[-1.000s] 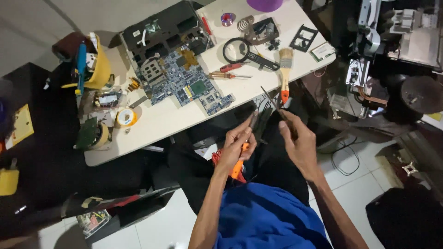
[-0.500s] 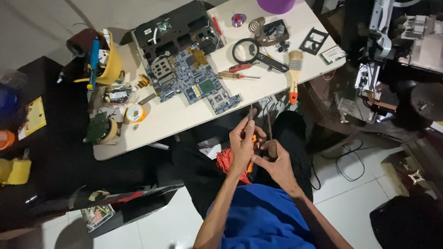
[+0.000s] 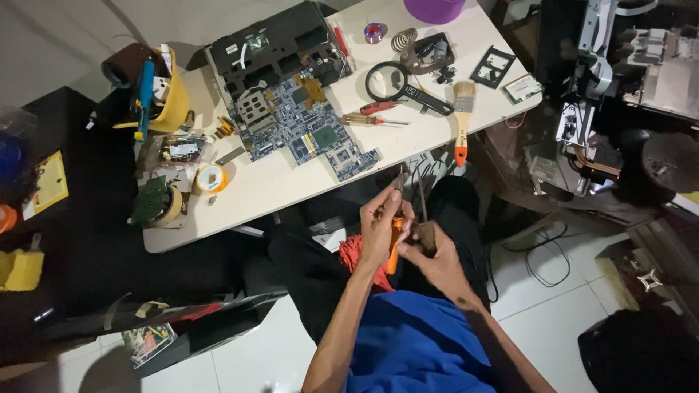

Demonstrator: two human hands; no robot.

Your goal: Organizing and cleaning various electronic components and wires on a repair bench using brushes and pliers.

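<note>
My left hand [image 3: 380, 231] grips an orange-handled tool [image 3: 394, 251] with a thin metal shaft pointing up toward the table edge. My right hand [image 3: 429, 256] is closed around a dark brown handle with a second thin rod [image 3: 421, 204] rising beside the first. Both hands are held together over my lap, just below the white table [image 3: 277, 185]. On the table above them lies a blue laptop circuit board [image 3: 306, 131] beside a black laptop chassis [image 3: 273, 45].
A magnifying glass [image 3: 397, 80], a red screwdriver [image 3: 375, 108], an orange-handled brush [image 3: 462, 120] and a solder spool [image 3: 376, 32] lie on the table. A yellow holder [image 3: 167, 98] and tape rolls [image 3: 211, 177] sit at the left. Cables [image 3: 542, 255] trail on the tiled floor at right.
My right hand has come in from the right and closed against the left hand. Both hands with the tools have settled lower over my lap.
</note>
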